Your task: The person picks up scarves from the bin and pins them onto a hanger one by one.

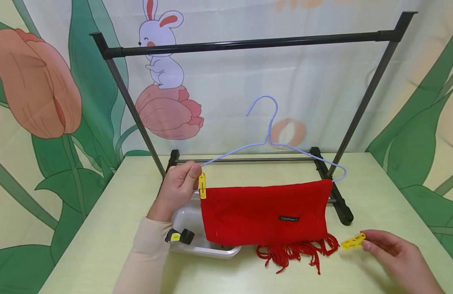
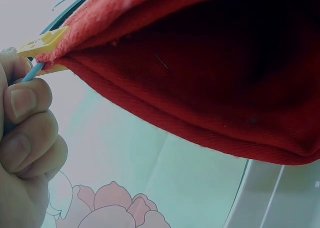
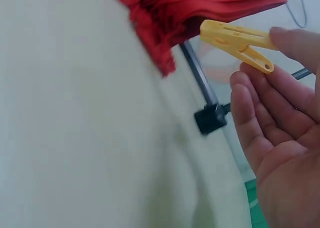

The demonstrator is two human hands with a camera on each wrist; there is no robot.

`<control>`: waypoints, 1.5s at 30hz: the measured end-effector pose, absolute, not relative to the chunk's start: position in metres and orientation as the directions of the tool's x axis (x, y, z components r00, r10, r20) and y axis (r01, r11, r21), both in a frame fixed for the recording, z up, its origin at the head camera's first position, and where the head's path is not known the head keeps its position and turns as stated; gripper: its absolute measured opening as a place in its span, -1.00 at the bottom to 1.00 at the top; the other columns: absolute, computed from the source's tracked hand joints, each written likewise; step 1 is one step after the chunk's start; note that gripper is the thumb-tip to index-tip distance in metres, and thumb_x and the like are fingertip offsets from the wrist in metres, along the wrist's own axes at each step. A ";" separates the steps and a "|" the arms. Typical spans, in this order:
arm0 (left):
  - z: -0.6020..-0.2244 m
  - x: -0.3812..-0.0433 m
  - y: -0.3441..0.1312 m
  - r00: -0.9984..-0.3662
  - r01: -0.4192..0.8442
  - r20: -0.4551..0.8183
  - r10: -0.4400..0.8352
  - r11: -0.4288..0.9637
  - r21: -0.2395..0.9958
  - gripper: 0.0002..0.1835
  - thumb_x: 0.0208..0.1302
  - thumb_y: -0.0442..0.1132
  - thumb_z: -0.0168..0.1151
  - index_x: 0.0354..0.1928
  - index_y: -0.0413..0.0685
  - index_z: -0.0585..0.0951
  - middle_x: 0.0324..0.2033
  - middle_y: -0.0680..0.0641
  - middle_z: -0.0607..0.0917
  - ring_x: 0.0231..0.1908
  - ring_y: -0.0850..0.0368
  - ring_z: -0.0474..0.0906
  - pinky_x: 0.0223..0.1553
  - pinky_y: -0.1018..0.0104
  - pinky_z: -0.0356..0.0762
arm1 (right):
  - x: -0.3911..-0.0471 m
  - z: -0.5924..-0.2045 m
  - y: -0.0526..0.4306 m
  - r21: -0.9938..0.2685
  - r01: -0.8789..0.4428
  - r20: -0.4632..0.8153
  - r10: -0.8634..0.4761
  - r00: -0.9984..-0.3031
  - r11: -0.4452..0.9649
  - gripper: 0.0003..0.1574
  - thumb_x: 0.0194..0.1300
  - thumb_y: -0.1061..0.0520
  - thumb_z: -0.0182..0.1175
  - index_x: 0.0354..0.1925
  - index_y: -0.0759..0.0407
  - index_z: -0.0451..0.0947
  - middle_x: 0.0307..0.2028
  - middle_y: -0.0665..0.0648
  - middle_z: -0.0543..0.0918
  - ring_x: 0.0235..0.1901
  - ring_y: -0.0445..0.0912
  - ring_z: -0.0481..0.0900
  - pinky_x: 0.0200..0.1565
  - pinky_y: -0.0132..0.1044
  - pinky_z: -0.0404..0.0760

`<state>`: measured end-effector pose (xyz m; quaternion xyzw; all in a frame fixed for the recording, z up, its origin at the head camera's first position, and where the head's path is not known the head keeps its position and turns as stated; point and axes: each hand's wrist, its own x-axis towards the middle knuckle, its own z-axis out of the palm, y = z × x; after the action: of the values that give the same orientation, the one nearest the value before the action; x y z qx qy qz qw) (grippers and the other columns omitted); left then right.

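Note:
A folded red scarf (image 1: 263,212) with a fringe hangs over the bottom bar of a lavender wire hanger (image 1: 244,147). At its left corner a yellow clothespin (image 1: 202,186) clips the cloth. My left hand (image 1: 180,185) grips the hanger's left end right beside that clothespin; in the left wrist view the fingers curl round the wire and the scarf's folds gape open. My right hand (image 1: 399,255) pinches a second yellow clothespin (image 3: 235,40) by its handle end, between thumb and fingers. That clothespin's nose points toward the scarf's lower right, a little apart from the fringe.
Behind the hanger stands a black garment rack (image 1: 248,44) on the pale table (image 1: 112,228). A white basin (image 1: 226,253) sits partly hidden behind the scarf. A black strap with a yellow label (image 1: 176,237) is at my left wrist. A printed curtain (image 1: 226,90) backs the table.

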<state>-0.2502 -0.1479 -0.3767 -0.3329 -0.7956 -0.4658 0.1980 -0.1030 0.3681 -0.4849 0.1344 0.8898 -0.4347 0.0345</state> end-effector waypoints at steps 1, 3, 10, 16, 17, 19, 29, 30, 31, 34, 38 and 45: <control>-0.377 -0.250 -0.148 -0.701 0.713 0.624 0.345 0.345 0.610 -0.71 0.61 -0.40 0.13 -0.41 -0.14 0.51 -0.65 -0.06 0.53 -0.56 0.23 0.44 -0.50 0.37 0.50 | -0.104 -0.483 0.367 -0.774 0.257 -0.160 0.214 -0.964 0.578 -0.21 0.58 -0.21 0.27 0.43 0.34 0.49 0.13 0.14 0.80 -0.18 -0.44 0.69 -0.14 -0.50 0.72; -0.377 -0.249 -0.148 -0.705 0.709 0.620 0.345 0.346 0.614 -0.71 0.61 -0.40 0.13 -0.41 -0.14 0.51 -0.65 -0.05 0.53 -0.56 0.23 0.44 -0.50 0.37 0.50 | -0.106 -0.480 0.364 -0.782 0.197 -0.089 0.208 -0.974 0.591 -0.28 0.61 -0.15 0.24 0.42 0.35 0.50 0.04 0.04 0.82 -0.19 -0.41 0.71 -0.15 -0.52 0.71; -0.377 -0.249 -0.148 -0.704 0.710 0.616 0.354 0.336 0.618 -0.70 0.63 -0.36 0.12 -0.40 -0.13 0.51 -0.65 -0.04 0.53 -0.55 0.22 0.45 -0.47 0.37 0.53 | -0.121 -0.454 0.352 -0.765 -0.135 0.278 0.134 -0.951 0.630 -0.64 0.50 0.20 0.37 0.16 0.38 0.69 -0.24 -0.39 0.77 -0.29 -0.40 0.72 -0.24 -0.60 0.64; -0.377 -0.251 -0.149 -0.689 0.725 0.633 0.353 0.336 0.601 -0.72 0.61 -0.40 0.13 -0.39 -0.14 0.53 -0.66 -0.04 0.51 -0.56 0.20 0.45 -0.48 0.36 0.52 | -0.148 -0.400 0.345 -0.713 -0.326 0.431 0.021 -0.902 0.621 -0.78 0.33 0.39 0.45 -0.05 0.33 0.78 -0.27 -0.46 0.77 -0.40 -0.41 0.66 -0.50 -0.41 0.47; -0.376 -0.251 -0.149 -0.687 0.726 0.634 0.354 0.335 0.600 -0.72 0.61 -0.40 0.13 -0.39 -0.14 0.53 -0.66 -0.04 0.51 -0.57 0.20 0.45 -0.48 0.36 0.52 | -0.153 -0.391 0.345 -0.703 -0.343 0.444 0.008 -0.896 0.623 -0.78 0.31 0.40 0.46 -0.07 0.32 0.79 -0.28 -0.45 0.77 -0.41 -0.40 0.66 -0.52 -0.38 0.44; -0.376 -0.251 -0.149 -0.686 0.728 0.635 0.356 0.333 0.600 -0.72 0.61 -0.40 0.12 -0.39 -0.14 0.52 -0.66 -0.04 0.50 -0.57 0.19 0.46 -0.48 0.36 0.53 | -0.162 -0.375 0.343 -0.681 -0.364 0.462 -0.013 -0.887 0.635 -0.79 0.28 0.42 0.48 -0.10 0.31 0.80 -0.31 -0.44 0.77 -0.43 -0.39 0.64 -0.51 -0.38 0.43; -0.377 -0.253 -0.151 -0.676 0.736 0.638 0.367 0.324 0.594 -0.72 0.59 -0.45 0.12 -0.40 -0.13 0.52 -0.66 -0.02 0.50 -0.57 0.18 0.46 -0.48 0.36 0.53 | -0.193 -0.327 0.337 -0.484 -0.386 0.442 -0.162 -0.882 0.785 -0.77 0.26 0.32 0.53 -0.14 0.05 0.87 -0.33 -0.13 0.86 -0.34 -0.55 0.63 -0.32 -0.60 0.54; -0.377 -0.253 -0.151 -0.677 0.736 0.637 0.368 0.325 0.595 -0.72 0.60 -0.44 0.12 -0.40 -0.13 0.52 -0.66 -0.02 0.50 -0.56 0.18 0.46 -0.47 0.36 0.54 | -0.195 -0.325 0.336 -0.459 -0.394 0.440 -0.181 -0.879 0.796 -0.76 0.26 0.32 0.54 -0.15 0.02 0.87 -0.32 -0.08 0.86 -0.34 -0.54 0.61 -0.33 -0.58 0.53; -0.376 -0.253 -0.151 -0.676 0.737 0.639 0.368 0.326 0.592 -0.71 0.60 -0.43 0.12 -0.40 -0.13 0.52 -0.66 -0.02 0.50 -0.56 0.18 0.46 -0.47 0.36 0.54 | -0.196 -0.324 0.335 -0.427 -0.402 0.443 -0.200 -0.874 0.810 -0.75 0.25 0.32 0.54 -0.17 -0.01 0.87 -0.33 -0.06 0.86 -0.34 -0.52 0.60 -0.35 -0.56 0.52; -0.375 -0.253 -0.151 -0.675 0.738 0.639 0.369 0.330 0.589 -0.71 0.61 -0.41 0.12 -0.40 -0.13 0.52 -0.65 -0.04 0.51 -0.56 0.19 0.46 -0.45 0.36 0.55 | -0.199 -0.325 0.333 -0.364 -0.445 0.462 -0.257 -0.849 0.818 -0.71 0.22 0.35 0.55 -0.20 -0.04 0.87 -0.33 0.00 0.86 -0.37 -0.47 0.59 -0.37 -0.54 0.52; -0.375 -0.253 -0.150 -0.668 0.744 0.643 0.374 0.331 0.581 -0.72 0.59 -0.45 0.13 -0.39 -0.13 0.50 -0.65 -0.05 0.52 -0.55 0.21 0.46 -0.44 0.37 0.55 | -0.201 -0.329 0.330 -0.306 -0.497 0.492 -0.312 -0.813 0.812 -0.68 0.15 0.40 0.57 -0.22 0.00 0.87 -0.33 0.01 0.87 -0.39 -0.48 0.59 -0.39 -0.56 0.52; -0.374 -0.250 -0.149 -0.640 0.768 0.670 0.377 0.288 0.572 -0.75 0.58 -0.47 0.12 -0.36 -0.16 0.51 -0.62 -0.07 0.54 -0.56 0.20 0.46 -0.47 0.38 0.57 | -0.197 -0.335 0.327 -0.358 -0.433 0.452 -0.252 -0.856 0.827 -0.76 0.24 0.33 0.54 -0.12 0.10 0.86 -0.33 0.01 0.84 -0.43 -0.41 0.54 -0.43 -0.44 0.52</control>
<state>-0.2500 -0.1495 -0.3737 -0.3695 -0.7750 -0.4683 0.2087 -0.1969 0.3270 -0.3354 -0.1832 0.9354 -0.2298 -0.1964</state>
